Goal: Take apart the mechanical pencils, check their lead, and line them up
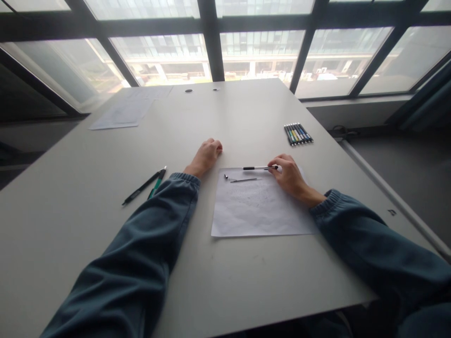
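My right hand (287, 174) pinches the right end of a white pen (259, 168) with a dark grip, held level along the top edge of a sheet of paper (243, 220). A thin ink refill (243, 180) lies on the sheet just below the pen. Left of the refill sits a small metallic pen part (226, 177). My left hand (207, 155) rests on the table beyond the sheet's upper left corner, fingers curled closed. Whatever it may hold is hidden.
Several pens (298, 134) lie side by side at the right. A black pen (143, 188) and a green pen (156, 184) lie beside my left sleeve. More papers (120, 115) are at the back left of the white table (88, 188). Windows stand beyond it.
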The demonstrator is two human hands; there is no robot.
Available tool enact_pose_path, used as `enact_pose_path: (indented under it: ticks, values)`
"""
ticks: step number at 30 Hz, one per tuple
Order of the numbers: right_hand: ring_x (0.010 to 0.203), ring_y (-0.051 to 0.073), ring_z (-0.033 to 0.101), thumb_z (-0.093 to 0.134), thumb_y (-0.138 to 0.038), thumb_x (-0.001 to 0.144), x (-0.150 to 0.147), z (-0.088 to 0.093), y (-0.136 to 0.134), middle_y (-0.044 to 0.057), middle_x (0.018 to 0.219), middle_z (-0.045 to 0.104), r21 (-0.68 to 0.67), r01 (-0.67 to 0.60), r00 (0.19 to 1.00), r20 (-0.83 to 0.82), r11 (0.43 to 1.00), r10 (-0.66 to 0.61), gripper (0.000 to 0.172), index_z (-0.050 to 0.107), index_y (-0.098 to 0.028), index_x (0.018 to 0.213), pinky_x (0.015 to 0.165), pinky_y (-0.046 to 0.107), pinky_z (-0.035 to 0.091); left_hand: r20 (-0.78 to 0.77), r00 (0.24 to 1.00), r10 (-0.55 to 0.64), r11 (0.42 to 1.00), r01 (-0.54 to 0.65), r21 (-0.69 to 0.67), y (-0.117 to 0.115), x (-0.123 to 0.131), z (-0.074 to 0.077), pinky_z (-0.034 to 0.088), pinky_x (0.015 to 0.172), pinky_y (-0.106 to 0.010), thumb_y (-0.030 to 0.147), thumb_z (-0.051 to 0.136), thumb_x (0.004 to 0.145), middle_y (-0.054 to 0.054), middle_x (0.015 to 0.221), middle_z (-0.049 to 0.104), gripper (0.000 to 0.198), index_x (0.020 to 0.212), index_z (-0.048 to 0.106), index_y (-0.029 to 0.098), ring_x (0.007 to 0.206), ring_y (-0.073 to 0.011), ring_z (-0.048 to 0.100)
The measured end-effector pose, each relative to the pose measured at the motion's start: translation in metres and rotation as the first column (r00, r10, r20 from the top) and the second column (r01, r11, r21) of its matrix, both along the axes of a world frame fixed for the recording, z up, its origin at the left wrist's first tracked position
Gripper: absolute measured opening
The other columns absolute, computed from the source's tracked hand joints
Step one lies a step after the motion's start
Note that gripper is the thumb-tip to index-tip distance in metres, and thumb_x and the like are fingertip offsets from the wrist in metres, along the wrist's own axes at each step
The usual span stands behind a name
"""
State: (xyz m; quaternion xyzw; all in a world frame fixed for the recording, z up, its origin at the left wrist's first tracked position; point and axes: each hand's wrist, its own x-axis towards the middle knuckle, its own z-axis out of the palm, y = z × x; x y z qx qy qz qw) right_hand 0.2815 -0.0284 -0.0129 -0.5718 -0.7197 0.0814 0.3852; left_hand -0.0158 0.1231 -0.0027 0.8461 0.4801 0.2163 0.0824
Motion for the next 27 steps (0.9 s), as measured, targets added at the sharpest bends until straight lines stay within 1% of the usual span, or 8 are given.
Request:
enact_pose_path:
  ticks: [4, 7, 9, 12, 15, 17, 21, 27]
  values:
    - [0.099, 0.027, 0.058, 0.069, -0.014, 0.085, 0.000, -0.001, 0.000, 0.007, 0.096, 0.065, 0.001, -0.006, 1.000, -0.003, 1.000, 0.006, 0.009, 0.072, -0.021, 0.089, 0.090, 0.043, 0.048, 0.125, 0.991, 0.048, 0.999, -0.047, -0.008, -0.006, -0.003, 0.003, 0.051, 0.085, -0.032, 0.013, 0.065, 0.084, -0.008, 0.096, 0.067, 0.021, 0.104, 0.070, 0.015, 0.083, -0.0194, 0.062]
    - [0.098, 0.026, 0.059, 0.069, -0.015, 0.085, 0.000, -0.002, 0.000, 0.007, 0.095, 0.065, 0.001, -0.004, 1.000, -0.005, 1.000, 0.004, 0.008, 0.072, -0.021, 0.089, 0.090, 0.042, 0.048, 0.108, 0.989, 0.102, 0.995, -0.102, -0.004, -0.009, -0.004, 0.003, 0.050, 0.087, -0.033, 0.014, 0.067, 0.084, -0.008, 0.091, 0.067, 0.010, 0.090, 0.074, 0.015, 0.083, -0.0202, 0.062]
    - [0.097, 0.026, 0.059, 0.069, -0.015, 0.086, 0.000, -0.002, 0.000, 0.008, 0.095, 0.065, 0.001, -0.005, 1.000, -0.005, 1.000, 0.005, 0.008, 0.072, -0.021, 0.089, 0.090, 0.042, 0.048, 0.098, 0.990, 0.101, 0.995, -0.102, 0.013, -0.009, -0.004, 0.003, 0.050, 0.087, -0.033, 0.013, 0.065, 0.084, -0.009, 0.090, 0.067, 0.009, 0.082, 0.074, 0.015, 0.083, -0.0209, 0.062]
    - [0.096, 0.026, 0.059, 0.068, -0.016, 0.086, 0.000, -0.002, 0.001, 0.007, 0.094, 0.065, 0.007, -0.004, 1.000, -0.007, 1.000, 0.004, 0.007, 0.072, -0.021, 0.089, 0.090, 0.042, 0.048, 0.094, 0.995, 0.041, 0.998, -0.045, 0.045, -0.007, -0.004, 0.001, 0.050, 0.085, -0.033, 0.011, 0.059, 0.086, -0.010, 0.093, 0.067, 0.015, 0.082, 0.073, 0.014, 0.084, -0.0213, 0.062]
    - [0.095, 0.026, 0.059, 0.069, -0.017, 0.087, 0.001, -0.002, 0.001, 0.007, 0.094, 0.065, 0.007, -0.003, 1.000, -0.018, 1.000, 0.003, 0.006, 0.072, -0.021, 0.089, 0.089, 0.042, 0.048, 0.149, 0.989, -0.010, 0.997, -0.001, 0.073, -0.008, -0.004, 0.000, 0.049, 0.083, -0.032, 0.014, 0.055, 0.090, -0.010, 0.095, 0.067, 0.018, 0.091, 0.073, 0.015, 0.085, -0.0203, 0.062]
    - [0.095, 0.026, 0.059, 0.069, -0.018, 0.087, 0.002, -0.003, 0.002, 0.007, 0.094, 0.065, 0.003, -0.007, 1.000, -0.026, 1.000, 0.007, 0.006, 0.073, -0.022, 0.089, 0.089, 0.042, 0.048, 0.186, 0.981, -0.048, 0.997, 0.037, 0.062, -0.013, -0.003, 0.002, 0.049, 0.080, -0.031, 0.020, 0.058, 0.091, -0.008, 0.093, 0.067, 0.016, 0.095, 0.073, 0.016, 0.080, -0.0181, 0.061]
    - [0.096, 0.026, 0.059, 0.069, -0.018, 0.086, 0.002, -0.003, 0.001, 0.007, 0.093, 0.065, -0.004, -0.014, 1.000, -0.028, 1.000, 0.014, 0.006, 0.073, -0.022, 0.088, 0.090, 0.043, 0.047, 0.142, 0.984, -0.109, 0.993, 0.114, -0.026, -0.026, 0.000, 0.007, 0.047, 0.071, -0.029, 0.033, 0.072, 0.085, -0.004, 0.085, 0.066, 0.017, 0.087, 0.074, 0.017, 0.070, -0.0155, 0.058]
    - [0.094, 0.025, 0.060, 0.067, -0.017, 0.086, 0.000, -0.002, 0.001, 0.007, 0.091, 0.066, -0.002, -0.014, 0.999, -0.032, 1.000, 0.014, 0.007, 0.072, -0.022, 0.087, 0.090, 0.043, 0.048, 0.057, 0.987, -0.150, 0.987, 0.152, -0.047, -0.031, 0.004, 0.008, 0.050, 0.082, -0.032, 0.022, 0.062, 0.088, -0.008, 0.090, 0.066, 0.012, 0.086, 0.072, 0.016, 0.080, -0.0196, 0.062]
